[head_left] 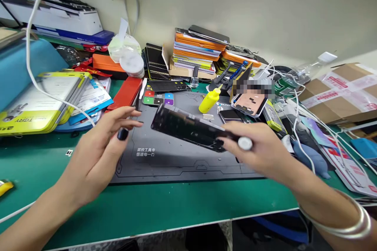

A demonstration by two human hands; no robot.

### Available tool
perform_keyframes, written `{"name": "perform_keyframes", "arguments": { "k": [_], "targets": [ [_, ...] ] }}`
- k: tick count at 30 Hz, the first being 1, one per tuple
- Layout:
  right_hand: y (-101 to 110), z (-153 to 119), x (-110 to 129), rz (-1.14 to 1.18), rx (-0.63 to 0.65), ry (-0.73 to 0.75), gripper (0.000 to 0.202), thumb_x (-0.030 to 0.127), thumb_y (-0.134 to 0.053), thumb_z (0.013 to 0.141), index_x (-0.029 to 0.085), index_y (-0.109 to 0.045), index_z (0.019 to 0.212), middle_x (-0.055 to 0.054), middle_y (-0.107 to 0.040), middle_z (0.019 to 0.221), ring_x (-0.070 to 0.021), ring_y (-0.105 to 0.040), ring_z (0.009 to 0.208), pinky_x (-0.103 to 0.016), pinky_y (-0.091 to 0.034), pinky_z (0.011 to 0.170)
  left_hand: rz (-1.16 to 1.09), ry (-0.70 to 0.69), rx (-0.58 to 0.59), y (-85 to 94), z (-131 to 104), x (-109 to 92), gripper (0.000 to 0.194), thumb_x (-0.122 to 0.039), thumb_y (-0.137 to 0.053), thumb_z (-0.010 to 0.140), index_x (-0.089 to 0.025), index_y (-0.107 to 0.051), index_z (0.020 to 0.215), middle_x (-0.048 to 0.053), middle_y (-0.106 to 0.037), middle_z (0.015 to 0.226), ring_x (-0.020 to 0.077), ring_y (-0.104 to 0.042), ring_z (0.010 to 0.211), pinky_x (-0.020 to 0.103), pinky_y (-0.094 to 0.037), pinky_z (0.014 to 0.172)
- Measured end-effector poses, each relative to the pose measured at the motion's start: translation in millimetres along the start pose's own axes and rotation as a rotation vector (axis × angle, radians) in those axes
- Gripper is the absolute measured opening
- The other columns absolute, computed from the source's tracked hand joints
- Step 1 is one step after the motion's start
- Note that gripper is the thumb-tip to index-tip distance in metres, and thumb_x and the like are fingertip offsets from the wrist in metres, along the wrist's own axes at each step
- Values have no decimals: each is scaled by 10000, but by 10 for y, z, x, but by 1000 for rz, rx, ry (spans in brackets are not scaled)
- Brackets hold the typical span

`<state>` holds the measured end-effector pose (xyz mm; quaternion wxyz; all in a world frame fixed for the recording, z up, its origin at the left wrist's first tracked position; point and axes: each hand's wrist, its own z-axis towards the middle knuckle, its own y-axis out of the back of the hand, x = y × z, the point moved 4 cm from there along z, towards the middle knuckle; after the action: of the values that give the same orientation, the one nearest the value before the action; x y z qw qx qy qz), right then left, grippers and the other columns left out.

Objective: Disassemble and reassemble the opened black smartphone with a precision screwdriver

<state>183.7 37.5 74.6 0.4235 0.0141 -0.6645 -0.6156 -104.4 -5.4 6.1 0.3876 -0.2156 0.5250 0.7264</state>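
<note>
My right hand (259, 143) grips a dark phone (188, 127) by its right end and holds it tilted above the grey work mat (176, 164). A slim tool with a round pale grey end (245, 143) is also in that hand; its kind is not clear. My left hand (101, 149) is apart from the phone on the left, over the mat's left edge, with fingers stretched out and nothing in them. Behind the phone a yellow squeeze bottle (208, 102) leans on the mat. Another phone (231, 116) lies to its right.
A tray with coloured squares (159, 99) and a small glass bottle (194, 78) are at the mat's back. Stacked boxes (197, 51) stand against the wall. Yellow packages (41, 102) lie left, a cardboard box (341, 90) right. A white cable (28, 47) hangs at left.
</note>
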Motion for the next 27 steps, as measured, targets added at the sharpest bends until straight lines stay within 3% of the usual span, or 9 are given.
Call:
{"name": "perform_keyframes", "arguments": {
  "k": [3,6,9,12,14,20,23,25,27],
  "targets": [
    [-184,-251,121,-397,-87,426,183,100,-503,942,190,-662,931,-41,-756,869,-129,-653,667,-250,-449,566,172,-23,128,-50,-204,-9,520,-559,-432,972,-322,-465,1434,34,-647,1383,262,-662,1206,377,-573,963],
    [-428,-487,72,-541,-177,553,282,124,-406,975,174,-675,1040,-96,-771,994,-145,-617,628,-287,-428,539,310,-165,182,-118,-393,-16,504,-550,-539,921,-328,-526,1373,25,-684,1331,272,-670,1178,390,-570,962],
    [-571,-621,-21,-552,-208,511,283,113,-431,957,155,-690,1064,-120,-766,992,-152,-644,647,-279,-473,569,356,-310,244,-190,-481,-35,582,-582,-628,860,-302,-539,1363,42,-701,1308,282,-680,1157,405,-590,941],
    [-633,-660,-60,-567,-182,463,254,92,-488,928,154,-702,1050,-116,-766,980,-153,-686,667,-261,-507,567,413,-333,262,-238,-490,-76,685,-623,-686,794,-275,-541,1365,73,-694,1322,322,-667,1182,460,-602,944],
    [-641,-639,-52,-571,-164,440,245,97,-490,937,151,-703,1045,-120,-767,966,-166,-718,695,-256,-527,556,429,-343,252,-270,-481,-129,642,-578,-694,800,-263,-554,1341,80,-710,1286,324,-681,1155,472,-610,937],
    [-473,-569,13,-471,-84,360,303,406,-588,995,144,-678,1117,-146,-748,1054,-178,-747,796,-242,-563,559,435,-561,172,-331,-455,-252,389,-342,-669,874,-163,-584,1208,116,-764,1064,276,-733,987,420,-628,896],
    [-246,-657,54,-287,-178,251,171,329,-561,1014,208,-671,1063,-109,-718,1061,-169,-731,850,-241,-573,620,437,-548,202,-345,-468,-202,452,-413,-678,868,-169,-581,1237,127,-751,1123,298,-722,1028,451,-625,901],
    [-116,-730,60,-112,-327,124,288,389,-435,1055,246,-685,1052,-102,-686,1070,-202,-708,896,-306,-589,688,444,-529,232,-364,-496,-171,564,-504,-678,856,-162,-569,1290,145,-726,1209,335,-695,1096,503,-613,919],
    [-102,-760,59,62,-443,21,464,491,-295,1066,269,-693,979,-86,-664,889,-221,-678,770,-360,-566,634,462,-512,255,-389,-523,-153,616,-535,-688,846,-157,-565,1316,154,-699,1278,361,-666,1153,542,-593,945]
  ]
}}
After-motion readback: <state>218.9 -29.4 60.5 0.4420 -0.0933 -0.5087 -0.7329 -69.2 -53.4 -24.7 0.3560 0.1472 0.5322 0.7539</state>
